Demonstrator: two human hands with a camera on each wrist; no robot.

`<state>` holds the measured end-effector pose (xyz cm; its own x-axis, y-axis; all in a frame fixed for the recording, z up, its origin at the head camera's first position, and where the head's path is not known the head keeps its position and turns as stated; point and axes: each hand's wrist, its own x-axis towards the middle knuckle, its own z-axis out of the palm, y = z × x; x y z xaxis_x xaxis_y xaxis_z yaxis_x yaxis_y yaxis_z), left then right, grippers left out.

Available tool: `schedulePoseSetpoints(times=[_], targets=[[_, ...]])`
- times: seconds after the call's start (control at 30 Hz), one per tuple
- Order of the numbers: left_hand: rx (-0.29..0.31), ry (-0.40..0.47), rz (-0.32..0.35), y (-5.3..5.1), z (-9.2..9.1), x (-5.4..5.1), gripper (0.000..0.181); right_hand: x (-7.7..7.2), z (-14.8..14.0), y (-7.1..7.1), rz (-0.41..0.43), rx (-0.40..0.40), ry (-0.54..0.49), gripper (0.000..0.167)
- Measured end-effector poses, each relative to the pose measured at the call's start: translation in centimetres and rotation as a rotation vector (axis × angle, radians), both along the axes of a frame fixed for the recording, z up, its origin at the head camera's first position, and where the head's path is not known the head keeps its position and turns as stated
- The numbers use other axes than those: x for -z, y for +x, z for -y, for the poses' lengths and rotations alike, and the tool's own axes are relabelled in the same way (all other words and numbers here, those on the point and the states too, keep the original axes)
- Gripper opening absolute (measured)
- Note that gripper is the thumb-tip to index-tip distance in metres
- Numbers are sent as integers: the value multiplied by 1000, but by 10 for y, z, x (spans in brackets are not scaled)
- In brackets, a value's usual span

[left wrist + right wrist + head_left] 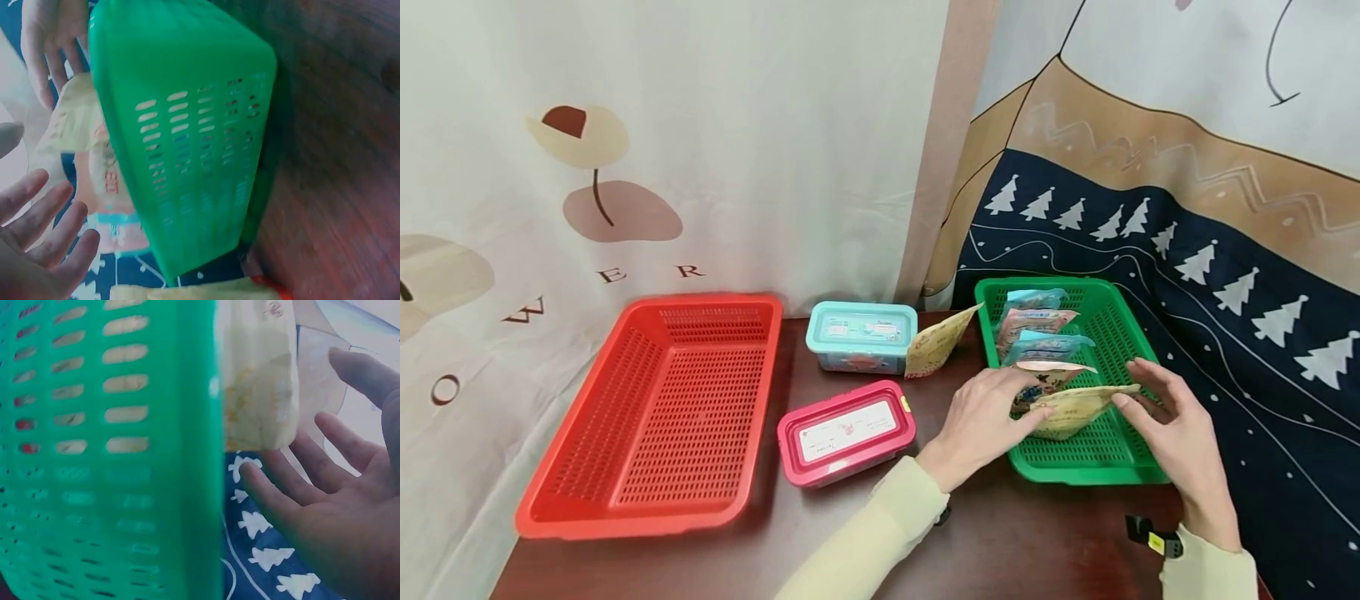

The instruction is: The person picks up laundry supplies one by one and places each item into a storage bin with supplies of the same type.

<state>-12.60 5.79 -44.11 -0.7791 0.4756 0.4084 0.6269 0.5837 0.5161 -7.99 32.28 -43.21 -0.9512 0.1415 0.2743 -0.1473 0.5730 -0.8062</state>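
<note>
A yellow flat packet (1071, 410) stands on edge at the near end of the green basket (1090, 471). My left hand (981, 412) is at its left end, thumb in front; the left wrist view shows those fingers (47, 219) spread. At the packet's right end is my right hand (1183, 433), fingers loosely extended; whether they touch it I cannot tell. Behind the yellow packet, a dark-patterned packet (1048, 379), a blue packet (1045, 346), a pink packet (1033, 323) and another blue packet (1033, 298) stand in a row along the basket's left side.
Left of the basket, another yellow packet (942, 343) leans against a light-blue lidded box (861, 329). A pink-red lidded box (847, 433) lies nearer on the brown table (1000, 542). A red basket (681, 425) stands at the left; curtains (775, 150) hang behind.
</note>
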Motion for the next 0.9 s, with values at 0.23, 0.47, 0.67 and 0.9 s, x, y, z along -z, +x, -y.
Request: schedulePoseSetpoints(times=[0.23,0.47,0.67,0.9], targets=[[-21,68,18,2,24,-7,43,-12,14,5,-91,71,-64,56],[-62,127,-7,4,47,-17,41,-19,30,8,-85,176,-54,54],[-120,158,-5,6,68,-27,43,-21,43,8,-185,195,-76,51],[-152,169,-37,5,91,-40,42,-25,69,7,-372,58,-176,43]])
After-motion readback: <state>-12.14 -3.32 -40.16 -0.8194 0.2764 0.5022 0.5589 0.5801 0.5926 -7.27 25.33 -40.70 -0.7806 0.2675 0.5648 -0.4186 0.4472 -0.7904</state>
